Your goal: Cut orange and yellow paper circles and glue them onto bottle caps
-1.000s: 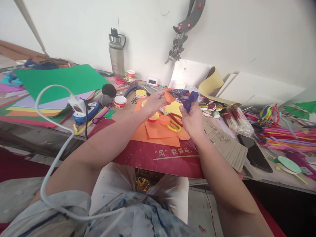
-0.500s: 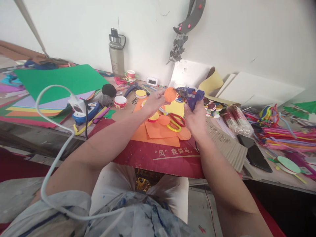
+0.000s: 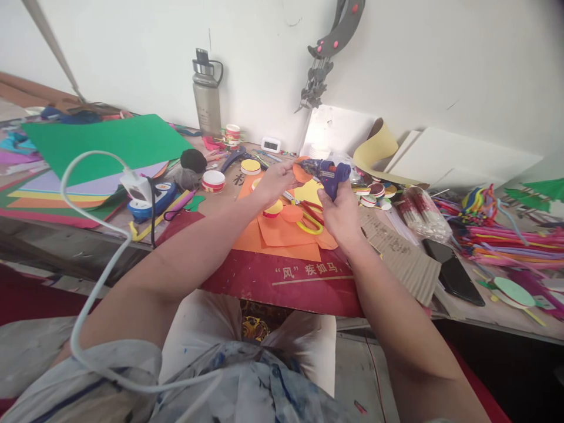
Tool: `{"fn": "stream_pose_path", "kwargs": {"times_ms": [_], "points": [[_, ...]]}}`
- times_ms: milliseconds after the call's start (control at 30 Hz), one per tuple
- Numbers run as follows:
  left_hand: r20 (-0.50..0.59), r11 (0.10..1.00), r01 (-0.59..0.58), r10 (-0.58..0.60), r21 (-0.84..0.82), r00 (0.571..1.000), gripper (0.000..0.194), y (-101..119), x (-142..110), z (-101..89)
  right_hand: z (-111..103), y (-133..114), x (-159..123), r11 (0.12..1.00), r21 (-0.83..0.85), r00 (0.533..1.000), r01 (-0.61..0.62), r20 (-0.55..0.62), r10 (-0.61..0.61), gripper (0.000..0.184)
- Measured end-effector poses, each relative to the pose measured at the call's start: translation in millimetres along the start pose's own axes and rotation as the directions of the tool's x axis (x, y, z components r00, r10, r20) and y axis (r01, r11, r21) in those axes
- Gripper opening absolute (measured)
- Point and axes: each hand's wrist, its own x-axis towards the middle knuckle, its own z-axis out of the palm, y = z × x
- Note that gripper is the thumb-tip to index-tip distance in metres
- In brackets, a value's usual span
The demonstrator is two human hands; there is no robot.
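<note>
Between its fingertips my left hand pinches an orange disc, raised above the table. My right hand grips a blue glue gun by its handle. The gun's nozzle end overlaps the disc's face; whether it touches I cannot tell. Below them lie scissors with red and yellow handles, resting on orange paper sheets. A yellow-topped round cup and a cut orange paper circle sit beside the scissors.
On the left are a green sheet, a blue power strip and a white cup. A bottle and a small clock stand by the wall. Corrugated cardboard, a phone and pipe cleaners lie right.
My right hand has moved the glue gun left, so its front now covers part of the orange disc. My left hand stays nearly in place, still pinching the disc.
</note>
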Motion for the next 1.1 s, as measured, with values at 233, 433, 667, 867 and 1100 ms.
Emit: {"fn": "stream_pose_path", "kwargs": {"times_ms": [233, 433, 667, 867, 1100], "points": [[-0.043, 1.0, -0.026, 0.025, -0.004, 0.999, 0.035, 3, -1, -0.9, 0, -3, -3, 0.999, -0.022, 0.999, 0.035, -0.006, -0.035, 0.051], [-0.071, 0.998, -0.054, 0.052, -0.038, 0.996, 0.031, 6, 1, 0.9, 0, -2, -5, 0.999, -0.032, 1.0, 0.03, 0.008, -0.029, 0.043], [-0.051, 1.0, -0.002, 0.001, -0.022, 0.999, 0.03, 7, -5, 5.3, -6, 2, 2, 0.999, -0.033, 0.998, -0.03, -0.064, 0.028, 0.044], [-0.083, 1.0, 0.0, -0.001, -0.011, 0.997, 0.033, 6, -3, 2.7, -9, 6, 6, 0.998, -0.038, 0.994, -0.052, -0.094, 0.048, 0.047], [-0.109, 0.999, -0.052, 0.05, -0.013, 0.993, 0.031, 7, 0, -1.8, -8, 3, 4, 0.998, -0.047, 0.995, -0.048, -0.086, 0.044, 0.047]]}}
